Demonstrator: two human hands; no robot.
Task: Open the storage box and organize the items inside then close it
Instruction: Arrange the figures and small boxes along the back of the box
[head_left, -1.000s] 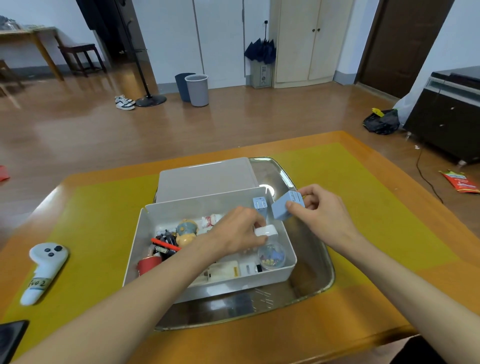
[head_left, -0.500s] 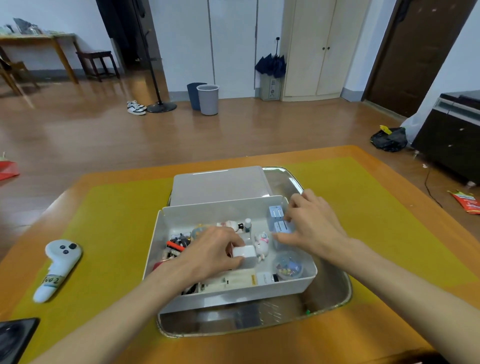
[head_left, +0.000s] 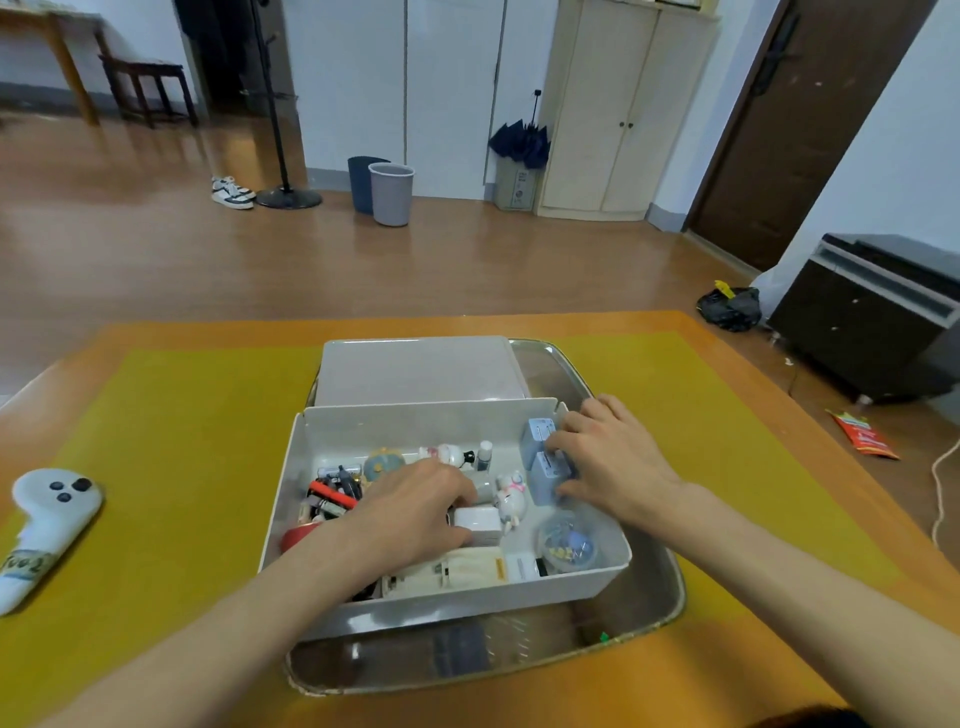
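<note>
The open white storage box (head_left: 415, 421) sits in a metal tray (head_left: 654, 618), with its lid (head_left: 415, 369) lying flat behind it. Inside are small toys, pens, a clear ball of pins (head_left: 567, 540) and two blue boxes (head_left: 540, 447). My right hand (head_left: 613, 462) reaches over the box's right rim, fingers and thumb curled round the nearer blue box (head_left: 548, 475). My left hand (head_left: 410, 509) is down in the middle of the box, its fingers curled on a white block (head_left: 480, 522).
A white controller (head_left: 44, 519) lies on the yellow mat (head_left: 171, 441) at the left. The wooden table's edge runs along the front. Bins, shoes and a coat stand are on the floor far behind.
My right hand brought the blue box down from above the rim into the box's right side, beside the other blue box. My left hand stayed in the box with the white block.
</note>
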